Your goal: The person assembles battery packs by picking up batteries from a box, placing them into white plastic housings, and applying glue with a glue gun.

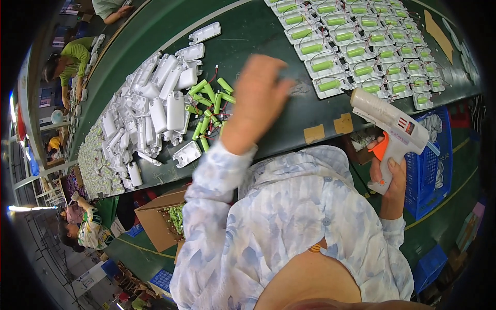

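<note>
My left hand [258, 101], blurred by motion, hovers over the dark green table just right of a loose pile of green battery cells [206, 98] with thin wires. Its thumb stands apart from its fingers, and nothing shows between them. In my right hand [390, 175] is a white glue gun [405, 126] with an orange trigger, my fingers wrapped round its handle and its nozzle toward the table. Beyond the nozzle lie rows of white plastic shells [328, 85], each with a green cell and wires inside. Left of the loose cells is a heap of white shells [150, 103].
Small parts [95, 160] spread at the table's far left. Tan tape patches [314, 134] mark the front edge. A cardboard box [155, 219] stands below the table on the left, a blue crate [426, 175] on the right. Other people [75, 62] work at the left.
</note>
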`<state>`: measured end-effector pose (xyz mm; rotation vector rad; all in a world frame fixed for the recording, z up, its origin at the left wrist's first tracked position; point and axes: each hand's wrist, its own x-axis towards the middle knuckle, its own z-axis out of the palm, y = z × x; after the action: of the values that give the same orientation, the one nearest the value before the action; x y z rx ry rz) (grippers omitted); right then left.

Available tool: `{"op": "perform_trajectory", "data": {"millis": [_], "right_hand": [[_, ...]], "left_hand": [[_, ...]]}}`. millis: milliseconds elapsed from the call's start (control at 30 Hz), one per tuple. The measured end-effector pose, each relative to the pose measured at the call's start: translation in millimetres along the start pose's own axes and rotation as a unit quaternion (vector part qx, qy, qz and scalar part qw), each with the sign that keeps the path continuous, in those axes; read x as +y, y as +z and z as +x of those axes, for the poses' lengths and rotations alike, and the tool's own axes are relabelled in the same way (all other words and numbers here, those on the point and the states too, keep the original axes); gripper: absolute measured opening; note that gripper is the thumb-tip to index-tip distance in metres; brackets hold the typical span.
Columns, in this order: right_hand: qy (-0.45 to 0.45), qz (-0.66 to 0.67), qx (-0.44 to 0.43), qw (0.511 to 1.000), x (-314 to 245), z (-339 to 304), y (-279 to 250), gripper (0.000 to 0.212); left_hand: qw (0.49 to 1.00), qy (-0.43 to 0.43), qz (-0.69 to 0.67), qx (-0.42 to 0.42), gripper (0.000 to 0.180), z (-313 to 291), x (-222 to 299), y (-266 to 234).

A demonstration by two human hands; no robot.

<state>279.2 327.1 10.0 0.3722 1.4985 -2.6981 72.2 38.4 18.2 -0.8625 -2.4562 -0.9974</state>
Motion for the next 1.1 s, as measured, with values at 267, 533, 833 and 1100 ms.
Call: {"op": "perform_trajectory", "data": {"millis": [267, 533, 833, 1100], "right_hand": [[-0.003, 0.030, -0.031, 0.999, 0, 5, 3, 0.057], [0.004, 0.019, -0.012, 1.000, -1, 5, 11, 0.057], [0.002, 0.031, -0.030, 0.999, 0, 11, 8, 0.059], [-0.009, 0.041, -0.014, 0.999, -3, 14, 9, 0.059]], "left_hand": [[0.911, -0.209, 0.336, -0.117, 0.031, 59, -141, -68], [0.883, -0.235, 0.363, -0.183, 0.045, 70, -146, -40], [0.909, -0.165, 0.334, -0.185, 0.025, 73, -155, -48], [0.966, 0.176, -0.001, -0.191, 0.033, 15, 11, -86]]}}
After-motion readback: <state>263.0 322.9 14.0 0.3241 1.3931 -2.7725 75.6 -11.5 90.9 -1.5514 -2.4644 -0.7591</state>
